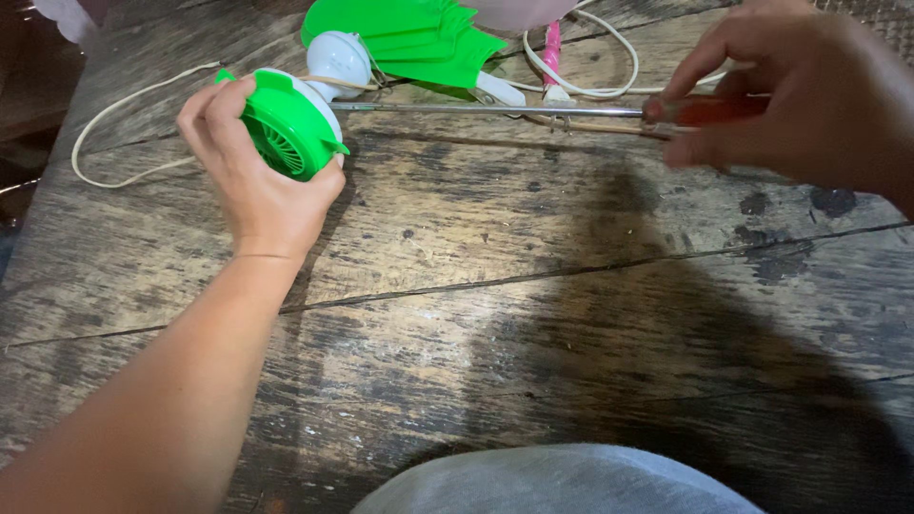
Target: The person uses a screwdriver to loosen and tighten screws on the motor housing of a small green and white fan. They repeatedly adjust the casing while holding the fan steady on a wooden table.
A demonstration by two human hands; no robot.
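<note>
Currently my left hand (pixel 255 181) clasps the green fan housing (pixel 286 124) on the worn wooden table (pixel 495 314), near its far left. My right hand (pixel 809 95) grips a red-handled screwdriver (pixel 533 110), its long shaft level, tip at the housing's side. Judging: a screw is being worked; next calls for steady alignment and firm bracing.

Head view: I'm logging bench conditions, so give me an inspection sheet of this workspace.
Surface: worn, cracked wooden table.
Job's things: green motor housing; long screwdriver, tip at the housing.
Clutter: green fan blades, white part, pink item.
Grippers: left hand grips the housing; right hand holds the screwdriver's red handle.
Cables: white cord looping left, another behind.
Surroundings: grey cloth at bottom edge.
</note>
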